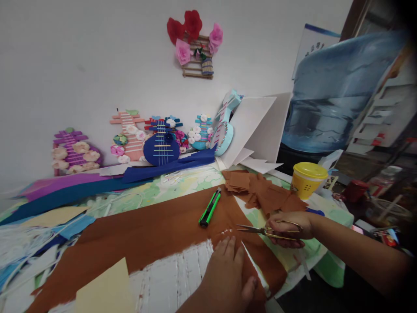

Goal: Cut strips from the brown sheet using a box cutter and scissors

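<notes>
Partly cropped left hand (228, 271) flat on brown sheet (146, 234); right hand (288, 228) grips scissors (260, 230).

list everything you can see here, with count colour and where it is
brown sheet: 1, brown, spread across table middle
scissors: 1, metal, over the sheet's right part
utility knife: 1, green and black, on the sheet
brown cut pieces: a pile, brown, behind the scissors
yellow tub: 1, yellow, right of the pile
guitar-shaped crafts: several, purple, pink, blue, teal, against the wall
flower wall piece: 1, red and pink, on the wall
white boards: a few, white, leaning at back right
water bottle: 1, blue, far right
left hand: flat on the sheet
right hand: holds the scissors
</notes>
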The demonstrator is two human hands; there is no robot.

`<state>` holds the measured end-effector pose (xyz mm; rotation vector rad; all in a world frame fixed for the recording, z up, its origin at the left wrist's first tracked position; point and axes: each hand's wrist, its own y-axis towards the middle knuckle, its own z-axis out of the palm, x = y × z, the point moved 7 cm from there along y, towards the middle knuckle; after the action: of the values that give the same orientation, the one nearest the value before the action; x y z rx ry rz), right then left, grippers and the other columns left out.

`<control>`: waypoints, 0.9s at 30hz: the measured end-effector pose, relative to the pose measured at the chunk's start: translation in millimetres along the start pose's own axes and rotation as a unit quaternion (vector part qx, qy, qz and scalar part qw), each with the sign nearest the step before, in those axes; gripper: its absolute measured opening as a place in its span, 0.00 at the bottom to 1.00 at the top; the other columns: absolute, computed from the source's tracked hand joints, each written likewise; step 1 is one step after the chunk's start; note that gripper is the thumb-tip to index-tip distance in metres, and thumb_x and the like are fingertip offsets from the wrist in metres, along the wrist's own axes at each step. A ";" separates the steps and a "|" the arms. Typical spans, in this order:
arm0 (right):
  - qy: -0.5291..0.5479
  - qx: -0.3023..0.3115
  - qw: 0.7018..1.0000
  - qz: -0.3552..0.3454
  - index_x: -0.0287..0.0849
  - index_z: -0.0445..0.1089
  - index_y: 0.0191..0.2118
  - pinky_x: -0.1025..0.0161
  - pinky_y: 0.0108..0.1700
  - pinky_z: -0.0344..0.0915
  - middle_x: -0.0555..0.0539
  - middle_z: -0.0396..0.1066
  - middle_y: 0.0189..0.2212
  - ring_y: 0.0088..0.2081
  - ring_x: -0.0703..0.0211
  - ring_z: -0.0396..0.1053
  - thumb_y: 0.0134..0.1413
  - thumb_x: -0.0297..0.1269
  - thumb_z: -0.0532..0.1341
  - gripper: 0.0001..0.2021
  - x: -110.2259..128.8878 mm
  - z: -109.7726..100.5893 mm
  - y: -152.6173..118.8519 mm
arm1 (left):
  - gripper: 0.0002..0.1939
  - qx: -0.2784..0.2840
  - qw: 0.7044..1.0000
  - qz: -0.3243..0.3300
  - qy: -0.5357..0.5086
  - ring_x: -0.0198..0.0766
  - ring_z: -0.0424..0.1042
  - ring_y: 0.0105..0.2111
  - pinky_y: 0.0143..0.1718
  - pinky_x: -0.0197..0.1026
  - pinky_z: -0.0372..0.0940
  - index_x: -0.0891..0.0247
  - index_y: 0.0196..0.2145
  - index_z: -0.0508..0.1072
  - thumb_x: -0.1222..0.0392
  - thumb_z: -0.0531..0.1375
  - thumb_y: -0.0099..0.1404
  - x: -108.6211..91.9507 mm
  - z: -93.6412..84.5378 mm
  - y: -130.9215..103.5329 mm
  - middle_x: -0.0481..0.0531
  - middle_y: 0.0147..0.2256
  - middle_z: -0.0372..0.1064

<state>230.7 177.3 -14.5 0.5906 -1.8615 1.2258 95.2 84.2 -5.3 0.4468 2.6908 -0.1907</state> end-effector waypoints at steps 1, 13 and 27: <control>-0.002 -0.001 1.000 0.004 0.35 0.62 0.27 0.74 0.09 0.48 0.55 0.57 0.12 0.09 0.72 0.52 0.43 0.64 0.49 0.30 -0.5 0.3 -0.5 | 0.33 0.001 1.000 -0.001 0.001 0.51 0.41 0.57 0.55 0.51 0.40 0.71 0.55 0.55 0.46 0.50 0.59 0.0 0.1 0.1 0.62 0.57 0.42; -0.058 0.016 0.997 0.052 0.36 0.60 0.27 0.73 0.10 0.50 0.55 0.57 0.12 0.09 0.71 0.54 0.37 0.69 0.45 0.34 0.2 31.5 -15.0 | 0.31 -0.014 1.000 0.002 0.014 0.51 0.41 0.57 0.56 0.51 0.39 0.71 0.55 0.55 0.48 0.50 0.59 -1.6 -2.0 -1.5 0.62 0.57 0.42; 0.032 -0.040 0.993 0.103 0.38 0.58 0.28 0.74 0.09 0.54 0.53 0.60 0.13 0.11 0.70 0.57 0.41 0.68 0.40 0.33 -27.0 57.1 -26.5 | 0.32 -0.030 0.999 0.020 0.038 0.49 0.44 0.56 0.56 0.48 0.41 0.77 0.55 0.54 0.50 0.48 0.59 -3.9 -3.6 -1.6 0.63 0.56 0.45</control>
<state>244.3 113.1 -34.2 0.3168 -1.9444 1.2785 96.7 82.3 -0.3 0.4989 2.7510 -0.0830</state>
